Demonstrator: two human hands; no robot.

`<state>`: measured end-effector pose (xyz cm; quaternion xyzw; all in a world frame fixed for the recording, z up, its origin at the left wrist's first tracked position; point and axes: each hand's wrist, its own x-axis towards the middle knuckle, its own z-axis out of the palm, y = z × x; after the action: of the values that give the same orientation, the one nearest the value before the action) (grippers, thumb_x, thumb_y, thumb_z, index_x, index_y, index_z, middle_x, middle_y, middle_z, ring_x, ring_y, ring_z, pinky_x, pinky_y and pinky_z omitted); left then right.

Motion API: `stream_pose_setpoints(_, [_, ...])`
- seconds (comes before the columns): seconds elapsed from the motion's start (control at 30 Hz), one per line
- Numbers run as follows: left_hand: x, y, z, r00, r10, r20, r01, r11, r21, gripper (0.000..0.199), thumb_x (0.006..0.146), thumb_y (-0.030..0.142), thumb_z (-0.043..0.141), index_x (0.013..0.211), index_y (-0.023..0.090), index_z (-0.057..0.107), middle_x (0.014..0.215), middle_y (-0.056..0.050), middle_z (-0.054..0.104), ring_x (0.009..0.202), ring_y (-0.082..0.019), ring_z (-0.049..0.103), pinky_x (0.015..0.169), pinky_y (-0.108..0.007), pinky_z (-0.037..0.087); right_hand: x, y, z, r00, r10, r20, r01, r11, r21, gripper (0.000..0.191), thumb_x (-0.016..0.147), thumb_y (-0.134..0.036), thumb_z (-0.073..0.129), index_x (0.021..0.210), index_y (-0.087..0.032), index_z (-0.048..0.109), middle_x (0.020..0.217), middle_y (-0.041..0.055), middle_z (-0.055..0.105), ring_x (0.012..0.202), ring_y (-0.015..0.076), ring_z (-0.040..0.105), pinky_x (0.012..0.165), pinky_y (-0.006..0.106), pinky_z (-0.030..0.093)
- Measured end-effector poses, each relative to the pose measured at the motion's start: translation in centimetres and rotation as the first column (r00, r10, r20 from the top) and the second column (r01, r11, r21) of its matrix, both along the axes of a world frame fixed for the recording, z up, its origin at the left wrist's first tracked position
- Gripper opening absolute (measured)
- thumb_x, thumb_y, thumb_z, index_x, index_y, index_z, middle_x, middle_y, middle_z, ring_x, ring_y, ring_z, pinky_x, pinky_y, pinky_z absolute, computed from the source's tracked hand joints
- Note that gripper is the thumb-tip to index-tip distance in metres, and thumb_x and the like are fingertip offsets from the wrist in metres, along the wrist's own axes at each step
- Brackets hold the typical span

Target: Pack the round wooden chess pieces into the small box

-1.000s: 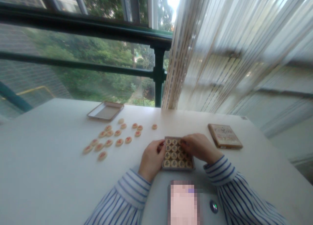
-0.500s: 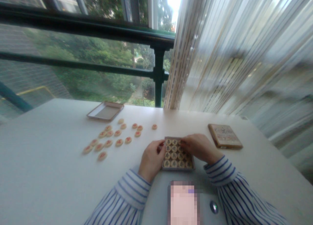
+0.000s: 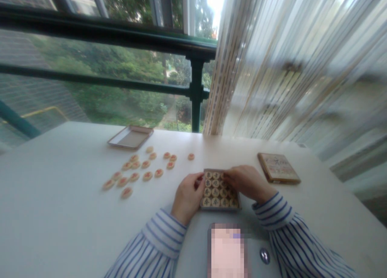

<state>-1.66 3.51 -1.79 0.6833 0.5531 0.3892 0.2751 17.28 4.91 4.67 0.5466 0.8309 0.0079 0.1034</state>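
- An open box [image 3: 220, 208] of black-marked xiangqi pieces [image 3: 215, 192] is resting on the tabletop [image 3: 75, 229].
- The left hand [image 3: 188, 197] is grasping its left side; the right hand [image 3: 250, 182] is apparently arranging pieces at the far right corner, its hold unclear.
- The next move is probably calling for a light touch.

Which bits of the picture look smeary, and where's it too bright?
In the head view, the string curtain smears into streaks toward the upper right; in the head view, sky glares white at the top; in the head view, the black-lettered xiangqi pieces look slightly soft, but their markings show.
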Motion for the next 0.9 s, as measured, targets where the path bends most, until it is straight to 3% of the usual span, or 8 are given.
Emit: stream_pose_setpoints(0.9, [-0.04, -0.09, 0.13, 1.000, 0.010, -0.010, -0.010, 1.000, 0.003, 0.031, 0.080, 0.035, 0.044, 0.100, 0.018, 0.061, 0.088, -0.006, 0.064, 0.075, -0.016, 0.058, 0.074, -0.030, 0.046, -0.07, 0.07, -0.13, 0.999, 0.039, -0.018, -0.038, 0.999, 0.039, 0.036, 0.089, -0.033, 0.031, 0.089, -0.020, 0.064, 0.087, 0.0091, 0.065, 0.081, 0.0195, 0.060, 0.069, 0.029, 0.040])
